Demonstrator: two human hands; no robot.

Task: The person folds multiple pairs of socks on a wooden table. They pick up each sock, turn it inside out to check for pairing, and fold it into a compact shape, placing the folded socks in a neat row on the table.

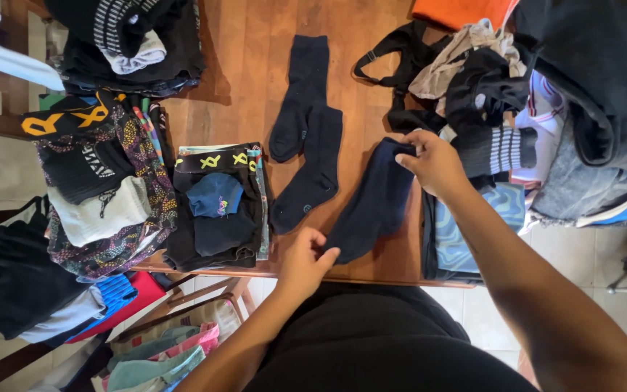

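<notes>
Both hands, left hand (304, 263) and right hand (435, 162), pinch a navy sock (373, 203) flat on the wooden table (248, 87).

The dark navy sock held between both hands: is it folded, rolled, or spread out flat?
Spread out flat. The dark navy sock lies at full length on the wooden table; the right hand pinches its cuff, the left hand its toe.

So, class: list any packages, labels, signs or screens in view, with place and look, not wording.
No packages, signs or screens.
Folded black garment, centre-left of the wooden table: yellow printed marks along its band.
Black cloth, left pile: large yellow print.
Both hands hold a dark blue sock.
</notes>
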